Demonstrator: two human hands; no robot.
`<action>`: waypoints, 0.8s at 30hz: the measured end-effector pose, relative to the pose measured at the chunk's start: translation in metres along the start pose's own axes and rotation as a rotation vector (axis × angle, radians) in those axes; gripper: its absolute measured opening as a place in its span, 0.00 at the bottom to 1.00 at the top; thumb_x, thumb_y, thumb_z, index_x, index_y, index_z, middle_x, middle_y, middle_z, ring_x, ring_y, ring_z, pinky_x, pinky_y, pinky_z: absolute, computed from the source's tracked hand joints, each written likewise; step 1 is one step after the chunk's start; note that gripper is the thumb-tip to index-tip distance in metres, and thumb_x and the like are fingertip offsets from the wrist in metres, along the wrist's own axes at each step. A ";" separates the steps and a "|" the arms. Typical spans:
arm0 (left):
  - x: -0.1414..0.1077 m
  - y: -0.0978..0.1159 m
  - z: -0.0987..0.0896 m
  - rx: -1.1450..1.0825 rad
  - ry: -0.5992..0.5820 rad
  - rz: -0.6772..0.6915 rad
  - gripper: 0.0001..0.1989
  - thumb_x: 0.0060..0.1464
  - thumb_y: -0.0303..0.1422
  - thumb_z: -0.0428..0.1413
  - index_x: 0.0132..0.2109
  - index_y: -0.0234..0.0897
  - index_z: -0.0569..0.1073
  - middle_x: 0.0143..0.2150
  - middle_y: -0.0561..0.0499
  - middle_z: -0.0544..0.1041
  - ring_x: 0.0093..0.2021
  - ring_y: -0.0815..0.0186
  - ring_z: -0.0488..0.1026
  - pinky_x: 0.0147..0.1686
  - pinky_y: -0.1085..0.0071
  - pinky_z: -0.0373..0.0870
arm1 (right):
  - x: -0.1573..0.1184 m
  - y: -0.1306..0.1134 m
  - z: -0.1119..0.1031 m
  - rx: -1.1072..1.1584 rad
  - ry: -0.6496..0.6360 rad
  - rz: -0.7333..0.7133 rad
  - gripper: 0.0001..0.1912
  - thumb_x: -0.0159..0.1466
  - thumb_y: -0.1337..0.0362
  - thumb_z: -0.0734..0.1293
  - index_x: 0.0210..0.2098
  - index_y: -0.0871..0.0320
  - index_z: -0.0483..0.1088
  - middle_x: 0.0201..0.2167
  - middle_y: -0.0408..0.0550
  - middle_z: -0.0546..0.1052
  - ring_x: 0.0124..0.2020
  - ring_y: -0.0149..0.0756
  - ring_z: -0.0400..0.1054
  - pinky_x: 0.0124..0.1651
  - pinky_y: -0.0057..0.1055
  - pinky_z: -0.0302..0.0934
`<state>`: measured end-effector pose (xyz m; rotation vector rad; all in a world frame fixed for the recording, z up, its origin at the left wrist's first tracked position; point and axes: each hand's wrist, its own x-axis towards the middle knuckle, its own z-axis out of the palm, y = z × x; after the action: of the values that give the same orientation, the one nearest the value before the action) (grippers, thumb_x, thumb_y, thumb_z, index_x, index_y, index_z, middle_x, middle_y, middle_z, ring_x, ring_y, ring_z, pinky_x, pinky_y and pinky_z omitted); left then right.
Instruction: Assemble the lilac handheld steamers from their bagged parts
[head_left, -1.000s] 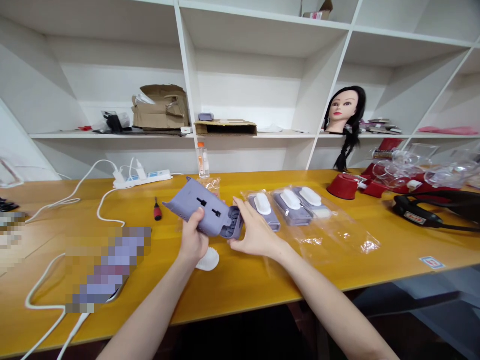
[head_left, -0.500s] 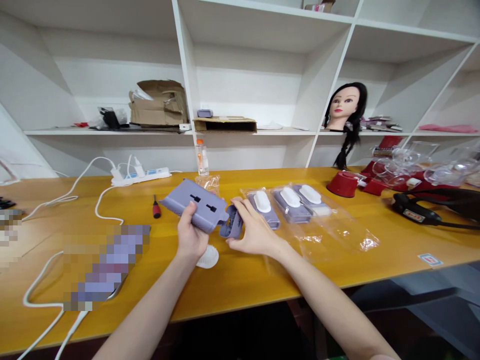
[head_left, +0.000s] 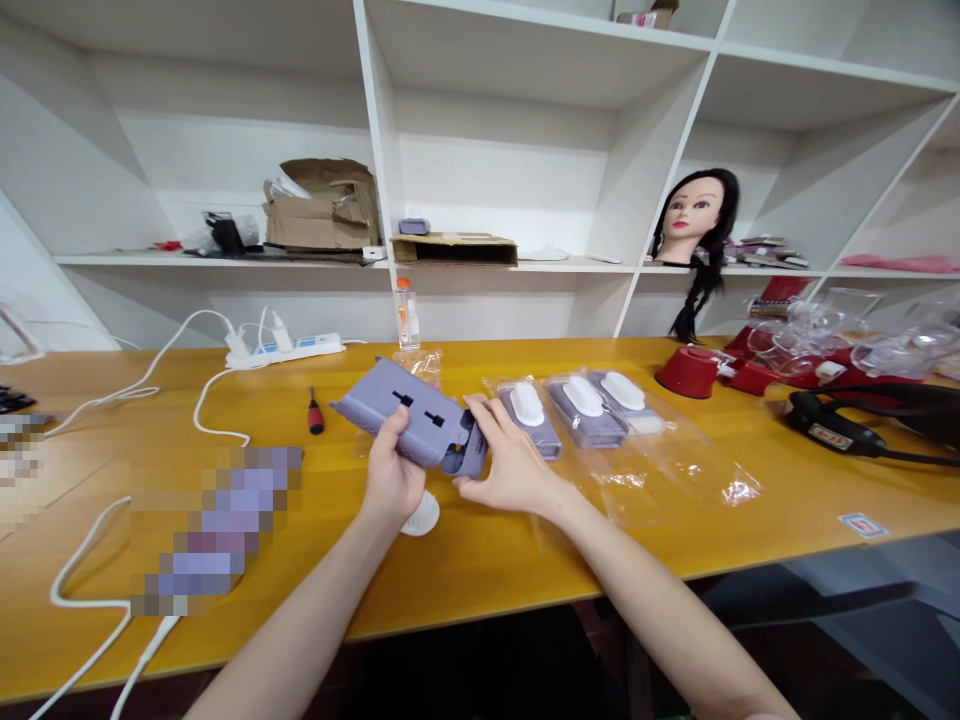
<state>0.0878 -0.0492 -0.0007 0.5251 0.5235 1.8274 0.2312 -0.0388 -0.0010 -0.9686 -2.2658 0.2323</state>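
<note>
My left hand (head_left: 391,482) is closed around a purple-grey plastic housing (head_left: 381,392), thumb on the face with two black keyhole slots. In my right hand (head_left: 517,462) a smaller purple-grey end piece (head_left: 472,458) is gripped between thumb and fingers. The end piece sits against the right end of the housing, tilted, with a dark gap showing between them. A white oval piece (head_left: 423,514) lies on the table below, partly covered by my left hand.
Right of my hands lie purple-grey units in clear bags with white ovals on top (head_left: 527,402). A red-handled screwdriver (head_left: 316,418), a power strip (head_left: 289,351) and a bottle (head_left: 406,318) stand left and behind. Red bases (head_left: 685,371) and a black strap (head_left: 825,420) are right.
The housing has shifted slightly right and down toward the end piece, and the gap between them has narrowed. My left hand has moved with the housing.
</note>
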 end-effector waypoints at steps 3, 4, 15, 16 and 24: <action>0.000 -0.003 0.000 0.011 0.020 0.005 0.19 0.46 0.34 0.57 0.48 0.35 0.70 0.41 0.47 0.78 0.49 0.58 0.72 0.53 0.61 0.64 | 0.000 0.000 0.001 0.016 0.029 0.007 0.46 0.46 0.63 0.68 0.61 0.55 0.44 0.54 0.55 0.57 0.54 0.46 0.58 0.51 0.42 0.61; 0.000 -0.004 0.000 0.014 0.014 0.015 0.19 0.46 0.34 0.57 0.47 0.36 0.70 0.41 0.47 0.78 0.50 0.58 0.72 0.53 0.61 0.64 | -0.001 0.000 0.002 0.023 0.038 0.010 0.47 0.46 0.62 0.68 0.61 0.55 0.43 0.55 0.55 0.57 0.54 0.46 0.58 0.51 0.43 0.61; -0.002 -0.001 -0.003 -0.006 -0.014 0.002 0.22 0.43 0.28 0.57 0.48 0.38 0.70 0.44 0.50 0.77 0.52 0.59 0.69 0.53 0.63 0.64 | -0.002 0.002 0.009 0.054 0.174 -0.011 0.43 0.45 0.61 0.69 0.58 0.56 0.50 0.54 0.55 0.61 0.54 0.45 0.59 0.56 0.45 0.57; -0.003 -0.002 -0.003 -0.011 -0.022 -0.015 0.22 0.43 0.28 0.57 0.49 0.38 0.70 0.44 0.50 0.77 0.52 0.59 0.69 0.53 0.63 0.64 | -0.002 0.003 0.010 0.058 0.195 -0.013 0.42 0.45 0.61 0.69 0.57 0.55 0.50 0.53 0.54 0.62 0.54 0.45 0.59 0.56 0.45 0.57; -0.005 0.004 -0.001 -0.070 -0.013 -0.157 0.20 0.44 0.30 0.54 0.48 0.36 0.70 0.40 0.48 0.78 0.49 0.57 0.72 0.49 0.60 0.68 | -0.001 0.004 0.009 0.063 0.178 -0.057 0.43 0.49 0.62 0.69 0.61 0.52 0.47 0.54 0.53 0.60 0.55 0.44 0.58 0.56 0.45 0.57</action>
<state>0.0859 -0.0552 0.0001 0.4363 0.4764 1.6856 0.2286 -0.0361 -0.0096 -0.8562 -2.1075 0.1834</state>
